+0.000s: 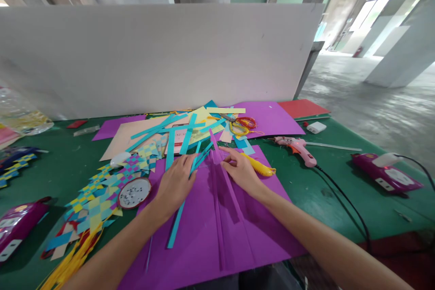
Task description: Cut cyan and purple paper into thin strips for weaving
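Note:
My left hand [176, 181] is closed, knuckles up, around several teal paper strips [204, 156] that stick out past its fingertips; its thumb side faces the middle. One long teal strip [176, 226] runs out below it over a large purple sheet [197, 253]. Thumb and forefinger of my right hand [243, 172] pinch a narrow purple paper strip [234, 197], raised at a slant above the sheet. More purple strips [217, 217] lie lengthwise down the sheet's middle. Partly behind the right hand rests a yellow cutter knife [261, 166].
Scissors [243, 124], a phone [178, 138] and loose teal strips [156, 129] lie behind. Woven paper pieces [95, 204] and a round dish [135, 193] are left. At right are a pink glue gun [295, 147], its cord and a purple power strip [387, 174]. A white board [152, 59] stands behind.

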Tool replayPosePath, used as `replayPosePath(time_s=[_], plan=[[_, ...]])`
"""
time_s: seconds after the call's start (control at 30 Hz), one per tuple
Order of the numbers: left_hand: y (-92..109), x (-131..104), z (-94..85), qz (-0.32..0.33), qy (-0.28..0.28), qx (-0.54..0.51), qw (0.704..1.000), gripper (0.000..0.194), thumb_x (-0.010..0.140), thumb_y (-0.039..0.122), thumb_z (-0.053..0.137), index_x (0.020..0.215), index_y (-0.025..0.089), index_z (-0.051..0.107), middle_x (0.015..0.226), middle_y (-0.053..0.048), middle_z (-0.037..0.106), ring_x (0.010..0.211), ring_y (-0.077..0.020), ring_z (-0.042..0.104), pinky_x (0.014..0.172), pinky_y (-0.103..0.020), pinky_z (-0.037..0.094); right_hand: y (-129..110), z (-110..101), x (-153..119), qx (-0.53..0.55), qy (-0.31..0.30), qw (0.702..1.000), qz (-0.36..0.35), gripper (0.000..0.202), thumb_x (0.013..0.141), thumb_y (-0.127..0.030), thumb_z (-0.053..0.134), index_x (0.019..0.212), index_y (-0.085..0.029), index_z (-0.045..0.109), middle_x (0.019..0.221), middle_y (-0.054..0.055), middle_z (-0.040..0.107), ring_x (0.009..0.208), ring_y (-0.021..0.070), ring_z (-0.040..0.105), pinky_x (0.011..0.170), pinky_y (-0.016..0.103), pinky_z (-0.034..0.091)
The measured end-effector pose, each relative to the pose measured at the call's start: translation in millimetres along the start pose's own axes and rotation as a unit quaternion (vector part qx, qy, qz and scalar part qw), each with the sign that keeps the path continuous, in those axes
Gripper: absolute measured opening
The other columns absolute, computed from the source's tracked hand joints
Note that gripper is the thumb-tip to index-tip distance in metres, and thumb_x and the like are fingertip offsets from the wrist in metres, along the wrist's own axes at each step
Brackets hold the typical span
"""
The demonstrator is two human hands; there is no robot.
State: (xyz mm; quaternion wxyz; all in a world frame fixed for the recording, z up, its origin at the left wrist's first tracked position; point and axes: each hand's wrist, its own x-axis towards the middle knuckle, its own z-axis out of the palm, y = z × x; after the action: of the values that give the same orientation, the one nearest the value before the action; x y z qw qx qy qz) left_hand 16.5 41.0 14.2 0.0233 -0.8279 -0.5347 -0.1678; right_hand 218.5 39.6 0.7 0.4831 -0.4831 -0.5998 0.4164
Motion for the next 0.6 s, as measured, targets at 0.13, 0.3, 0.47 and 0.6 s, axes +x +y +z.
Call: replayPosePath(time_s=[0.13,0.3,0.47,0.6], plan=[[-1.6,1.9,-0.2,-0.006,0.002,-0.025,1.0,0.042,0.085,0.015,0.044,0.127,0.018,0.049,0.12,-0.012,0.061,0.11,-0.0278,0.058,0.094,-0.043,0.045,-1.9,-1.1,0.6,0.006,0.011,1.0,0.022,0.047,0.075,-0.018,0.054,0.122,-0.019,0.054,0.072,-0.001,0.056,0.066,0.0145,0.053,0.062,0.027,0.045],[1.7,2.5,-3.1,-0.02,0.019,-0.066,0.997,0.043,0.084,0.016,0.046,0.127,0.017,0.051,0.115,-0.012,0.065,0.105,-0.0291,0.061,0.091,-0.043,0.047,-4.6,-2.8,0.4,0.008,0.007,0.999,0.036,0.05,0.076,-0.023,0.057,0.125,-0.019,0.051,0.074,-0.001,0.056,0.06,0.0118,0.049,0.052,0.023,0.039],[8.3,2.1,-9.1,-0.055,0.063,-0.153,0.985,0.034,0.085,0.024,0.05,0.119,0.021,0.057,0.107,-0.008,0.068,0.089,-0.0228,0.065,0.084,-0.038,0.051,-0.4,-2.0,-3.2,0.007,-0.003,0.999,0.048,0.052,0.078,-0.028,0.055,0.129,-0.019,0.047,0.074,-0.003,0.055,0.05,0.009,0.044,0.048,0.023,0.037],[9.9,4.7,-11.7,-0.103,0.065,-0.306,0.944,0.032,0.084,0.031,0.056,0.113,0.019,0.06,0.108,-0.008,0.069,0.088,-0.0203,0.066,0.081,-0.033,0.053,-2.2,-6.0,4.2,-0.086,0.025,0.996,0.002,0.05,0.078,-0.031,0.059,0.126,-0.018,0.052,0.078,0.001,0.058,0.062,0.0134,0.052,0.062,0.028,0.043]])
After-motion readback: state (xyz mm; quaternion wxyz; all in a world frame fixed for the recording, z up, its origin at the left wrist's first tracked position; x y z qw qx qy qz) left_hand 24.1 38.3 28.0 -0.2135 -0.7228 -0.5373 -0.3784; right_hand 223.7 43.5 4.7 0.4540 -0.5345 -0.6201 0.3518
